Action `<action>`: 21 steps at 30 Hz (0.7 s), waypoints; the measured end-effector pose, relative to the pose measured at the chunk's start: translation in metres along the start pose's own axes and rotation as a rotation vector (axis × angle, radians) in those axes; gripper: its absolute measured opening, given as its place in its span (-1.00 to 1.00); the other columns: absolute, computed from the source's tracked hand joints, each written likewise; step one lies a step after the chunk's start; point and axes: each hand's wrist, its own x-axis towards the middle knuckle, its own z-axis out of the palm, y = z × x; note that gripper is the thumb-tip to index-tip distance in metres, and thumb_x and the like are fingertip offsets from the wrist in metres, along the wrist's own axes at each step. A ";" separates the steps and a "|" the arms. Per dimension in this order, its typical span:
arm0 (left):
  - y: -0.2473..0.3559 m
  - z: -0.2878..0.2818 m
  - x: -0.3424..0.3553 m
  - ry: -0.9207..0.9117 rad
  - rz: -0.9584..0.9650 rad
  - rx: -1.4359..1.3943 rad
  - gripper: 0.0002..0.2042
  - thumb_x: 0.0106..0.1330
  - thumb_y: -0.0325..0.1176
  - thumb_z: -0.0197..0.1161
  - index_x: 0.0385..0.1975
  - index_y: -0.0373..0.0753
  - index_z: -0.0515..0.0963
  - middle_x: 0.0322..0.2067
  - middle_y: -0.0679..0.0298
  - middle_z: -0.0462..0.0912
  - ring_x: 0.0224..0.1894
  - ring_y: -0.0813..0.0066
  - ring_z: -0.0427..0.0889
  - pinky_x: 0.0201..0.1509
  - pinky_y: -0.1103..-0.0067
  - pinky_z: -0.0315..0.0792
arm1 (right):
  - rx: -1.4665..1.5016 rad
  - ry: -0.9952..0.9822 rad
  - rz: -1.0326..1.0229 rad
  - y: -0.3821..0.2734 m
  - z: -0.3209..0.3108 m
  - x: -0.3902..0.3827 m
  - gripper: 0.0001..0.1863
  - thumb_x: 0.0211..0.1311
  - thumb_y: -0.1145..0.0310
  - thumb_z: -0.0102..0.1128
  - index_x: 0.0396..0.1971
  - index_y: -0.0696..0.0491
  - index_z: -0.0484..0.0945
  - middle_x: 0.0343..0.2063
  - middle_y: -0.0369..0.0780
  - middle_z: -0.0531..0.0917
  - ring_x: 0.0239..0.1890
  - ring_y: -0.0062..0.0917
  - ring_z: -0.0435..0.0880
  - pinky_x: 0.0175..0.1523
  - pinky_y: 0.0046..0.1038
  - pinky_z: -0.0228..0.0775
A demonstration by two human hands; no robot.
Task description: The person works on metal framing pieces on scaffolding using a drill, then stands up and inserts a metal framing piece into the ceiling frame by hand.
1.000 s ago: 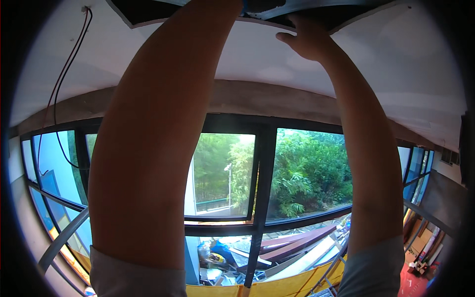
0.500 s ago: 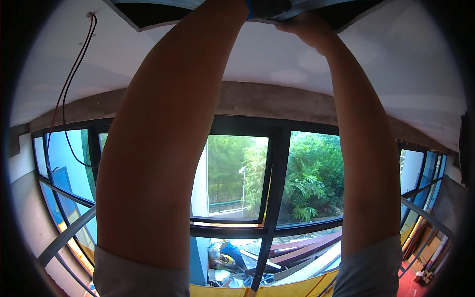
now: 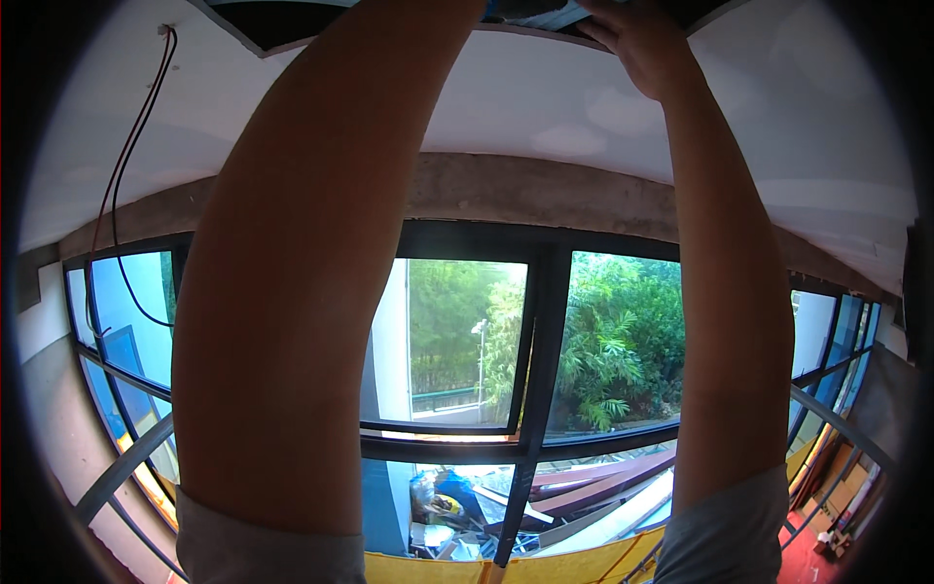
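Observation:
Both my arms reach overhead to a dark opening cut in the white ceiling. My left forearm runs up to the top edge, with a bit of blue at the wrist; the fingers of that hand are hidden. Beside the wrist is a greyish shape I cannot make out. My right hand is at the near rim of the opening, its thumb and a finger apart, pointing up and left. Its fingertips are close to a pale blue-grey strip inside the opening; whether they touch it is unclear.
Red and black wires hang from the ceiling at the left. Metal rails stand at both sides. Ahead are dark-framed windows, with foliage and piled scrap outside. A yellow board lies below, boxes at lower right.
My right hand has moved up and to the right along the rim, its thumb and finger now further apart. The left arm has shifted slightly left, and the view has tilted a little.

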 end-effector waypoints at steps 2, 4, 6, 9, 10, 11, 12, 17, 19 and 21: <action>0.006 -0.006 -0.013 0.115 0.001 -0.086 -0.71 0.30 -0.34 0.18 -0.10 -0.31 0.72 -0.13 -0.14 0.74 -0.04 -0.05 0.73 0.10 0.21 0.58 | 0.033 0.057 0.011 -0.019 0.018 -0.013 -0.08 0.18 0.24 0.55 0.38 0.25 0.16 0.33 0.04 0.42 0.43 -0.13 0.34 0.52 0.00 0.14; 0.011 -0.013 -0.019 0.162 -0.054 -0.143 -0.73 0.29 -0.37 0.20 -0.10 -0.32 0.71 -0.14 -0.14 0.74 -0.04 -0.05 0.73 0.09 0.21 0.58 | 0.055 0.108 0.014 -0.029 0.031 -0.012 -0.03 0.17 0.21 0.56 0.40 0.24 0.11 0.35 0.03 0.40 0.44 -0.12 0.33 0.53 0.08 0.11; 0.024 -0.016 -0.021 0.227 -0.086 -0.235 -0.74 0.29 -0.39 0.22 -0.10 -0.32 0.70 -0.14 -0.14 0.74 -0.05 -0.05 0.73 0.08 0.21 0.59 | 0.080 0.211 0.059 -0.027 0.023 -0.002 -0.07 0.17 0.16 0.57 0.38 0.22 0.18 0.35 0.02 0.40 0.43 -0.10 0.33 0.52 0.09 0.11; 0.024 -0.014 -0.027 0.216 -0.148 -0.245 -0.74 0.29 -0.43 0.25 -0.05 -0.31 0.66 -0.12 -0.13 0.73 -0.05 -0.04 0.73 0.09 0.23 0.59 | 0.013 0.232 0.036 -0.028 0.031 -0.004 -0.18 0.23 0.23 0.50 0.35 0.21 0.22 0.34 0.01 0.40 0.41 -0.04 0.36 0.47 0.10 0.23; 0.023 -0.010 -0.024 0.237 -0.137 -0.224 -0.72 0.30 -0.41 0.26 -0.02 -0.30 0.65 -0.10 -0.12 0.72 -0.03 -0.03 0.72 0.10 0.25 0.58 | 0.024 0.269 0.039 -0.026 0.030 0.004 -0.20 0.25 0.27 0.48 0.34 0.24 0.22 0.32 0.02 0.41 0.39 -0.03 0.37 0.46 0.10 0.25; 0.020 -0.001 -0.024 0.248 -0.134 -0.202 -0.71 0.31 -0.40 0.27 0.01 -0.28 0.63 -0.08 -0.10 0.72 -0.01 -0.02 0.71 0.12 0.26 0.58 | 0.001 0.267 0.036 -0.028 0.036 0.004 -0.20 0.25 0.27 0.48 0.34 0.24 0.22 0.32 0.02 0.41 0.39 -0.03 0.37 0.46 0.10 0.25; 0.017 0.004 -0.027 0.265 -0.140 -0.216 -0.71 0.31 -0.40 0.27 0.01 -0.28 0.63 -0.08 -0.10 0.72 -0.01 -0.02 0.71 0.12 0.26 0.58 | 0.022 0.324 0.077 -0.030 0.043 -0.001 -0.21 0.25 0.29 0.46 0.34 0.25 0.20 0.32 0.04 0.41 0.39 -0.03 0.38 0.45 0.10 0.26; 0.023 0.008 -0.028 0.403 -0.164 -0.345 -0.70 0.34 -0.42 0.23 0.06 -0.26 0.61 -0.04 -0.07 0.71 0.03 -0.02 0.69 0.14 0.26 0.58 | 0.075 0.223 0.038 -0.039 0.037 -0.006 -0.17 0.24 0.34 0.45 0.37 0.28 0.15 0.32 0.08 0.38 0.36 -0.02 0.42 0.42 0.08 0.31; 0.033 0.009 -0.032 0.446 -0.148 -0.370 -0.71 0.35 -0.42 0.23 0.05 -0.27 0.62 -0.04 -0.08 0.71 0.04 -0.03 0.69 0.16 0.26 0.57 | 0.019 0.276 0.083 -0.041 0.038 -0.006 -0.14 0.23 0.34 0.47 0.39 0.25 0.14 0.32 0.04 0.39 0.39 -0.06 0.38 0.44 0.05 0.29; 0.025 0.020 -0.034 0.480 -0.142 -0.377 -0.72 0.36 -0.41 0.22 0.04 -0.27 0.63 -0.04 -0.09 0.71 0.04 -0.03 0.69 0.17 0.25 0.57 | 0.028 0.276 0.147 -0.043 0.036 -0.002 -0.12 0.23 0.29 0.49 0.41 0.22 0.13 0.34 0.00 0.37 0.43 -0.12 0.32 0.50 0.05 0.18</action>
